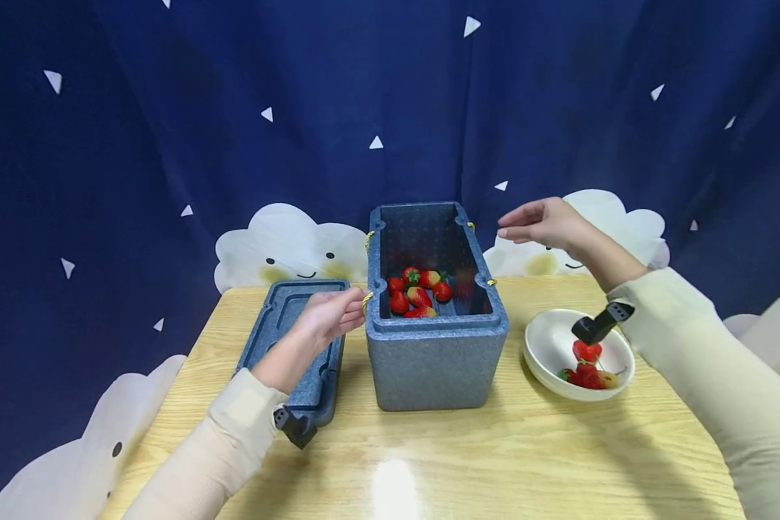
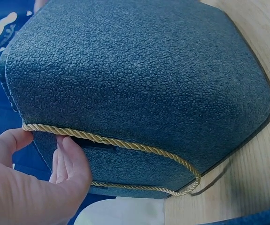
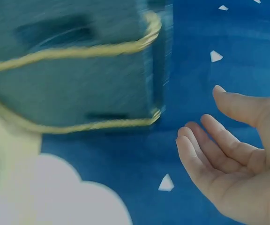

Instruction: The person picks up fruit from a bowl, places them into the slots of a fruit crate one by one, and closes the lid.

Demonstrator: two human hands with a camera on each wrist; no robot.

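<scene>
A deep blue-grey foam box [image 1: 437, 368] stands uncovered, with several red strawberries [image 1: 419, 296] on its floor. Yellow twisted rope [image 2: 144, 147] loops along its side. My left hand [image 1: 331, 314] is at the box's left wall, its fingertips touching near the rope and the upper edge. To the right of the box my right hand [image 1: 546, 222] is raised in the air, fingers loosely bent and nothing between them. In the right wrist view that hand [image 3: 238, 164] is apart from the box. A white bowl [image 1: 538, 339] on the right holds a few more strawberries [image 1: 587, 372].
The box's blue-grey lid [image 1: 279, 318] lies on the wooden table [image 1: 455, 462] to the left, under my left forearm. A dark blue curtain [image 1: 312, 65] with white shapes hangs behind the table. My right forearm reaches over the bowl.
</scene>
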